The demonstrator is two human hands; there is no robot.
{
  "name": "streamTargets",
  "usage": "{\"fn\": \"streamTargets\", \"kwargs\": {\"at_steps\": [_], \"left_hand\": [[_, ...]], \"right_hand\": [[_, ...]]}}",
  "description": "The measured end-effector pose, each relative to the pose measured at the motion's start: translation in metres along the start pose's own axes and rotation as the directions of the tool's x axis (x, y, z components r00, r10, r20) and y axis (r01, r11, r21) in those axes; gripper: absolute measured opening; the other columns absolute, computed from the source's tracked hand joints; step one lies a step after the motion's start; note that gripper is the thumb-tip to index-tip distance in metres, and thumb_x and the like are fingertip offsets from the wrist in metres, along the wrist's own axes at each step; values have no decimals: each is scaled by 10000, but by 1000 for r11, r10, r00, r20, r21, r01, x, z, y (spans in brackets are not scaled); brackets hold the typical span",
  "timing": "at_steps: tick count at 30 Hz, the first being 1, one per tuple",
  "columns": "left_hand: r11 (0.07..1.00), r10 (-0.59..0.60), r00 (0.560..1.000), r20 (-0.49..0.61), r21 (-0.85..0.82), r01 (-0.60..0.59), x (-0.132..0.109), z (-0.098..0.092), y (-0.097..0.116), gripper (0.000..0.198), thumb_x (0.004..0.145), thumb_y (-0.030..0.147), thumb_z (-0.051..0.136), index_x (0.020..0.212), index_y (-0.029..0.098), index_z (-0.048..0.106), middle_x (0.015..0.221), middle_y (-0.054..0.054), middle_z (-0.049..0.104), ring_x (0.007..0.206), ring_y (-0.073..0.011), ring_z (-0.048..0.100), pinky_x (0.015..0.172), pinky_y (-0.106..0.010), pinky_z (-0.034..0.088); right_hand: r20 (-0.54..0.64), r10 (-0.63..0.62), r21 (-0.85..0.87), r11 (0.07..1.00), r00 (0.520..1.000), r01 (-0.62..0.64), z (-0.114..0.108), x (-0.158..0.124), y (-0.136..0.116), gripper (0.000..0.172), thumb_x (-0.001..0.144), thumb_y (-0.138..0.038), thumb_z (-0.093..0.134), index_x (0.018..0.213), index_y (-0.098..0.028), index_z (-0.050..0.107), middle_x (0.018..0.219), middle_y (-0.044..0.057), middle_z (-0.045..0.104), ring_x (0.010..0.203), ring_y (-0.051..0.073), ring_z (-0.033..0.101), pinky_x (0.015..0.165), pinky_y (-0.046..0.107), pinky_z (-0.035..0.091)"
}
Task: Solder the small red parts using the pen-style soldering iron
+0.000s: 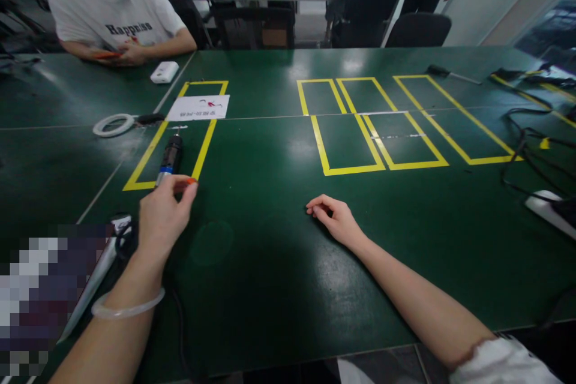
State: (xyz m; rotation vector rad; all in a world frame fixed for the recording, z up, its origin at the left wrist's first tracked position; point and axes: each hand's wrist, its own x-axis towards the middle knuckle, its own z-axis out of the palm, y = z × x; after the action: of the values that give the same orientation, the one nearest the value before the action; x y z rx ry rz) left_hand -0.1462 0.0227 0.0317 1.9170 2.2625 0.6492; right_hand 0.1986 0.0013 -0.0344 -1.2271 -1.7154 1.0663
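Note:
My left hand (164,213) is closed in a pinch, with a small orange piece (192,180) showing between thumb and forefinger; its kind I cannot make out. Just beyond the knuckles lies a dark electric screwdriver (171,153) with a blue ring, its bit pointing away. It lies within a yellow tape outline (206,147) on the green table (270,264). A white printed card (198,107) lies across that outline past the bit. My right hand (333,216) rests on the tabletop, fingers curled in towards the thumb, and nothing shows in them.
More yellow tape rectangles (355,170) mark the table's right half. A screwdriver (452,75) lies at the far right, near black cables (522,138). At left are a white ring (113,125) and a white box (164,72). A person (121,24) sits across the table.

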Motion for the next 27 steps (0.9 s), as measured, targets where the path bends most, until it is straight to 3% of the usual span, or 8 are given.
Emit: {"fn": "streamTargets", "kwargs": {"at_steps": [2, 3, 5, 7, 10, 15, 20, 27], "left_hand": [[910, 61, 977, 207, -414, 31, -5, 11, 29, 389, 880, 431, 507, 1113, 132, 596, 984, -74, 667, 894, -187, 634, 861, -335, 483], [830, 118, 938, 327, -551, 88, -9, 18, 44, 397, 881, 434, 513, 1125, 135, 606, 992, -75, 667, 888, -179, 639, 857, -331, 496], [711, 228, 843, 487, -675, 197, -17, 33, 72, 411, 885, 443, 520, 1146, 144, 629, 971, -73, 662, 862, -167, 633, 824, -321, 510], [633, 326, 757, 566, -726, 270, -26, 46, 94, 440, 890, 440, 526, 1219, 159, 606, 922, -60, 649, 819, -153, 617, 786, -312, 512], [572, 406, 685, 605, -753, 326, -37, 60, 112, 488, 882, 426, 551, 1290, 160, 550, 846, -37, 624, 748, -135, 583, 737, -300, 498], [542, 426, 636, 644, -744, 391, -48, 74, 115, 514, 872, 426, 576, 1302, 150, 519, 734, 1, 586, 698, -127, 562, 712, -289, 473], [416, 392, 635, 666, -744, 523, -50, 88, 107, 379, 894, 474, 531, 1068, 139, 566, 774, -25, 624, 700, -135, 604, 686, -280, 484], [479, 418, 599, 683, -726, 494, -51, 87, 105, 310, 872, 431, 596, 939, 129, 603, 779, -29, 644, 704, -119, 607, 705, -262, 472]], "right_hand": [[3, 5, 20, 1000, 1000, -6, 0, 0, 0, 161, 903, -209, 513, 936, -177, 668, 814, 34, 706, 684, 137, 626, 644, 258, 482], [7, 6, 35, 999, 1000, -6, 0, -1, 0, 159, 906, -216, 515, 944, -176, 664, 816, 34, 705, 687, 138, 627, 648, 261, 485], [25, -3, 74, 997, 1000, 1, -1, -1, -1, 154, 912, -235, 523, 962, -177, 657, 821, 35, 703, 699, 139, 631, 664, 268, 494], [60, -16, 123, 992, 998, 8, -1, -2, -2, 159, 915, -263, 541, 995, -179, 649, 835, 35, 702, 718, 140, 636, 684, 274, 502], [138, -27, 198, 980, 990, -1, 0, -2, -3, 222, 888, -302, 606, 1074, -183, 630, 854, 28, 693, 723, 136, 631, 684, 271, 502], [233, -24, 244, 969, 972, -35, 6, -3, -7, 212, 878, -318, 630, 1039, -181, 620, 839, 21, 688, 705, 130, 615, 668, 264, 485], [169, -3, 274, 961, 986, -45, 8, -4, -6, 221, 851, -333, 669, 1001, -177, 620, 824, 21, 679, 659, 116, 587, 608, 244, 455], [84, -16, 234, 972, 996, -4, 8, -4, -5, 176, 831, -312, 693, 934, -186, 625, 753, 0, 638, 653, 119, 582, 593, 248, 451]]}}
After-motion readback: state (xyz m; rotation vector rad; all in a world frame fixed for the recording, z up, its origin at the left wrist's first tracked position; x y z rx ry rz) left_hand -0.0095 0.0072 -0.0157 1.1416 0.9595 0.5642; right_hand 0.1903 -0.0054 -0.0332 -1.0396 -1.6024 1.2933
